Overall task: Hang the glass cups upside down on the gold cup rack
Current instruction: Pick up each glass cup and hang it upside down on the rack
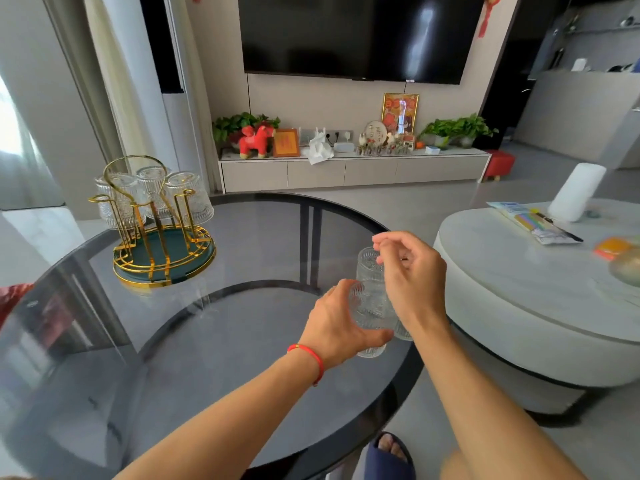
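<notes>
A gold cup rack (162, 233) on a dark green round base stands at the far left of the round glass table (194, 341). Three ribbed glass cups (187, 195) hang upside down on its pegs. Near the table's right edge my left hand (337, 323) is wrapped around a ribbed glass cup (369, 308). Another ribbed cup (369, 261) stands just behind it. My right hand (408, 271) hovers over these cups with fingers loosely curled and holds nothing. A further glass is partly hidden under my right wrist.
A white oval coffee table (519, 289) stands to the right with a white cylinder (576, 192), packets and an orange item on it. A TV cabinet with plants and ornaments lines the far wall. My foot in a blue slipper (391, 455) is below the table edge.
</notes>
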The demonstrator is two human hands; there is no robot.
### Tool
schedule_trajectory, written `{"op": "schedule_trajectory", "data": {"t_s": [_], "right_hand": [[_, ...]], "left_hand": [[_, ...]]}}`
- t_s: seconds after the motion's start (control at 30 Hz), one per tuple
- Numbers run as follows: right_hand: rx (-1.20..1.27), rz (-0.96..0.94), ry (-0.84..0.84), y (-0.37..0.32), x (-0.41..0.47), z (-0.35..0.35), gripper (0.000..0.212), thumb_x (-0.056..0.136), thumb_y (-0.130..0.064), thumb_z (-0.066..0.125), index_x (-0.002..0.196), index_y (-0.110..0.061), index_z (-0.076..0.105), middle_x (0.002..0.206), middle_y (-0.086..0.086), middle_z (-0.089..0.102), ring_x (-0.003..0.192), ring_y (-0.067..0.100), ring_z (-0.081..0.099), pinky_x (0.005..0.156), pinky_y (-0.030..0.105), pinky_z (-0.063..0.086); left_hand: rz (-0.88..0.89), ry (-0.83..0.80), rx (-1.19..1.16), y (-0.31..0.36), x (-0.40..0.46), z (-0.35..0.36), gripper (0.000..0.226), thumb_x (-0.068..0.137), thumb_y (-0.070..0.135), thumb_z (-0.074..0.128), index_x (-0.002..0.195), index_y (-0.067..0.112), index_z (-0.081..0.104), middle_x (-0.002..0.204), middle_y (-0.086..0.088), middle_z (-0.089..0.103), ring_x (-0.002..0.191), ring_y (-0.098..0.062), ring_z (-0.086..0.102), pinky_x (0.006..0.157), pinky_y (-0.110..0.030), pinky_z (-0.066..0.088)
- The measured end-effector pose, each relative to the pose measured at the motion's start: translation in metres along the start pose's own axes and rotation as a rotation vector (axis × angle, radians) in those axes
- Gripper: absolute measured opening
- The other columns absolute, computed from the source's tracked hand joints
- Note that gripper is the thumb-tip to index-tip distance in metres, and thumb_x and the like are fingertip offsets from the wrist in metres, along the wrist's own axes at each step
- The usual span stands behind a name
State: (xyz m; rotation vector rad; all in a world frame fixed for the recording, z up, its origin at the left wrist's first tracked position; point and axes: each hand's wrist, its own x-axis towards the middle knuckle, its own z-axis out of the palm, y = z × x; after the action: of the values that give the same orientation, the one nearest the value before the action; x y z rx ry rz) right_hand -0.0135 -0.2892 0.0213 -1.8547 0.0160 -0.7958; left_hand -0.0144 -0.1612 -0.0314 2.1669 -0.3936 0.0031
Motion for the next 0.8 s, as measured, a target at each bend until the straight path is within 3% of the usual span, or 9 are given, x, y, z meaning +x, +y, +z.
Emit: {"op": "schedule_trajectory", "data": {"t_s": [0.13, 0.2, 0.3, 0.43, 0.5, 0.6, 0.67, 0.73, 0.8], "right_hand": [[0.036, 0.019, -0.066, 0.001, 0.000, -0.001, 0.022, 0.092, -0.024, 0.057, 0.091, -0.021, 0.079, 0.086, -0.004, 0.079, 0.081, 0.016, 0.073, 0.075, 0.034, 0.061], [0.049, -0.013, -0.167, 0.001, -0.002, 0.001, 0.024, 0.097, -0.019, 0.056, 0.089, -0.019, 0.079, 0.083, -0.003, 0.079, 0.078, 0.012, 0.073, 0.073, 0.032, 0.059], [0.138, -0.021, -0.316, -0.005, -0.007, 0.010, 0.030, 0.099, -0.022, 0.052, 0.089, -0.017, 0.079, 0.084, -0.001, 0.078, 0.079, 0.015, 0.073, 0.071, 0.033, 0.059], [0.073, 0.057, -0.413, -0.008, -0.022, 0.050, 0.019, 0.100, -0.020, 0.059, 0.104, -0.025, 0.077, 0.099, -0.008, 0.078, 0.090, 0.009, 0.073, 0.083, 0.024, 0.057], [0.088, 0.228, -0.484, -0.009, -0.029, 0.074, 0.021, 0.102, -0.028, 0.059, 0.121, -0.026, 0.069, 0.116, -0.007, 0.074, 0.098, 0.007, 0.072, 0.092, 0.031, 0.058], [0.336, 0.530, -0.628, -0.012, -0.035, 0.104, 0.033, 0.106, -0.038, 0.051, 0.132, -0.020, 0.061, 0.127, 0.012, 0.070, 0.107, 0.033, 0.073, 0.093, 0.048, 0.061], [0.501, 0.613, -0.667, -0.011, -0.037, 0.118, 0.036, 0.107, -0.035, 0.049, 0.133, -0.012, 0.060, 0.126, 0.021, 0.072, 0.110, 0.046, 0.071, 0.090, 0.050, 0.061], [0.627, 0.625, -0.684, -0.007, -0.037, 0.127, 0.037, 0.107, -0.031, 0.049, 0.135, -0.009, 0.060, 0.128, 0.019, 0.073, 0.114, 0.043, 0.071, 0.090, 0.046, 0.061], [0.697, 0.611, -0.668, -0.006, -0.034, 0.137, 0.036, 0.107, -0.028, 0.050, 0.136, -0.009, 0.061, 0.130, 0.014, 0.074, 0.117, 0.036, 0.072, 0.090, 0.042, 0.062]], "left_hand": [[-0.059, 0.007, -0.052, -0.015, -0.005, -0.028, 0.081, 0.053, 0.059, 0.088, 0.121, 0.030, 0.054, 0.110, 0.016, 0.063, 0.098, -0.002, 0.063, 0.077, -0.016, 0.051], [-0.135, 0.018, -0.160, -0.025, -0.006, -0.056, 0.084, 0.052, 0.055, 0.091, 0.125, 0.029, 0.056, 0.113, 0.013, 0.064, 0.096, -0.004, 0.066, 0.073, -0.020, 0.055], [-0.234, 0.082, -0.476, -0.038, -0.004, -0.107, 0.068, 0.067, 0.029, 0.095, 0.125, 0.022, 0.060, 0.112, -0.004, 0.070, 0.086, -0.009, 0.075, 0.062, -0.029, 0.062], [-0.282, 0.191, -0.696, -0.055, -0.006, -0.145, 0.063, 0.076, 0.021, 0.089, 0.129, 0.015, 0.057, 0.121, -0.017, 0.069, 0.099, -0.025, 0.076, 0.072, -0.043, 0.065], [-0.324, 0.209, -0.797, -0.059, -0.006, -0.149, 0.064, 0.079, 0.018, 0.086, 0.134, 0.008, 0.053, 0.124, -0.019, 0.068, 0.105, -0.030, 0.073, 0.076, -0.047, 0.065], [-0.352, 0.197, -0.913, -0.067, -0.005, -0.156, 0.064, 0.082, 0.018, 0.084, 0.135, 0.005, 0.050, 0.122, -0.019, 0.070, 0.106, -0.032, 0.074, 0.077, -0.047, 0.065], [-0.339, 0.192, -0.927, -0.075, -0.005, -0.160, 0.066, 0.081, 0.020, 0.086, 0.135, 0.007, 0.050, 0.122, -0.019, 0.071, 0.105, -0.030, 0.075, 0.079, -0.046, 0.064], [-0.328, 0.180, -0.880, -0.084, -0.005, -0.167, 0.071, 0.077, 0.030, 0.089, 0.134, 0.012, 0.052, 0.124, -0.016, 0.070, 0.106, -0.027, 0.074, 0.081, -0.045, 0.065], [-0.299, 0.198, -0.725, -0.096, -0.004, -0.181, 0.071, 0.076, 0.057, 0.082, 0.132, 0.018, 0.059, 0.122, -0.008, 0.070, 0.109, -0.019, 0.071, 0.086, -0.043, 0.064]]}}
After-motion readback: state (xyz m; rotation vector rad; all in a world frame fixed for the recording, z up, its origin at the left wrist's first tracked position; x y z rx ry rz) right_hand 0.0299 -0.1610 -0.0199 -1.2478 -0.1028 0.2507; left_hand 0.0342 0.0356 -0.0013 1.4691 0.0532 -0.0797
